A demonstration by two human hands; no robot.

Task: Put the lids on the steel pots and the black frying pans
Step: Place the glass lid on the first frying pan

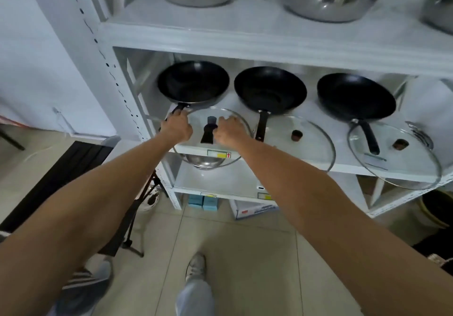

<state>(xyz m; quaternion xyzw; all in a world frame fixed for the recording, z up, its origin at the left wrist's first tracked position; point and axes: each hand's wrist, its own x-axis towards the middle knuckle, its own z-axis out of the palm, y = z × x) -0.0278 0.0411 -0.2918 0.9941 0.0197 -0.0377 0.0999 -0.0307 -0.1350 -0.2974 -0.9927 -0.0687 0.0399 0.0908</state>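
A: Left hand [177, 129] clenched on the handle of the left frying pan [193, 81]. Right hand [229, 132] grasping the near glass lid [210, 139] by its surface beside the knob [211, 122]; exact finger contact unclear.

B: Location?

A: Lid at the front edge of the middle shelf [318, 166], overhanging it, just before the pan.

B: Risk?

A: Overhung glass could slip off if that grip loosens; rim may knock the pan.

B: Orientation?

A: Pan's long axis runs back to front, handle pointing toward the person. Lid lies knob-up, nearly flat.
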